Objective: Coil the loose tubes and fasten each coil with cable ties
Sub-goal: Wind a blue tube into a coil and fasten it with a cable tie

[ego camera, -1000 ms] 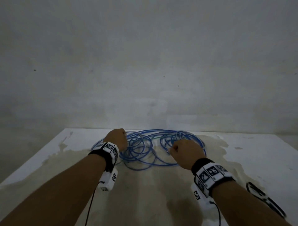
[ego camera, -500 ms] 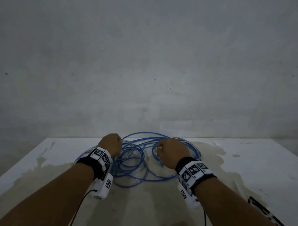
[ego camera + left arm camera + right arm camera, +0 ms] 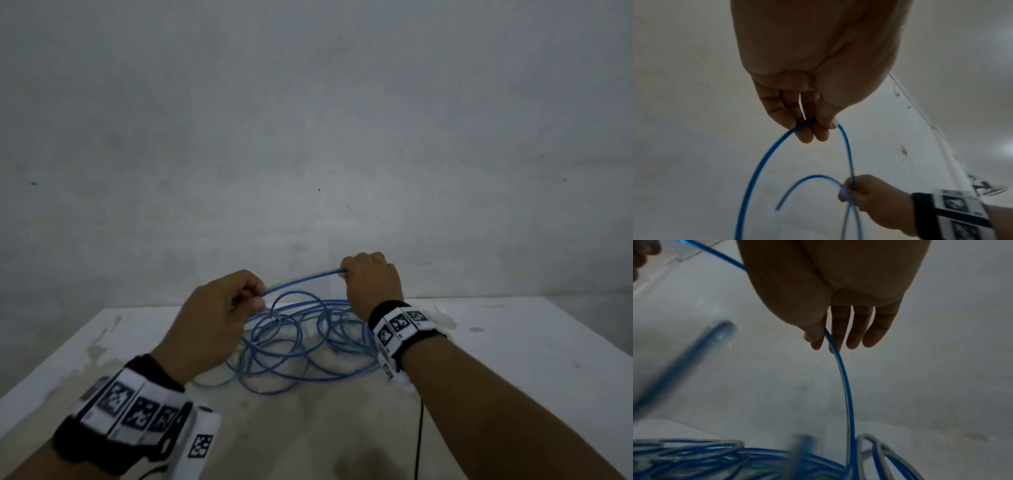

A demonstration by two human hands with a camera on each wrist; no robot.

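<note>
A tangle of thin blue tubes [image 3: 291,342] lies in loose loops on the white table [image 3: 513,359], near its far edge. One blue tube [image 3: 301,281] is lifted and stretched between both hands above the pile. My left hand [image 3: 253,298] pinches it between thumb and fingertips; the left wrist view shows the tube [image 3: 754,162] arcing down from my fingers [image 3: 807,129]. My right hand [image 3: 346,272] grips the same tube further right. In the right wrist view the tube [image 3: 844,386] runs from thumb and fingers down into the pile [image 3: 735,460].
A grey wall [image 3: 308,137] rises right behind the table. The tabletop carries brownish stains [image 3: 342,411] in the middle. A black cable [image 3: 419,438] hangs from my right wrist. The table's left edge [image 3: 51,370] runs diagonally.
Both hands rose from the pile, lifting one tube. The right hand moved up and right, the left came toward the middle, and the tube now stretches between them.
</note>
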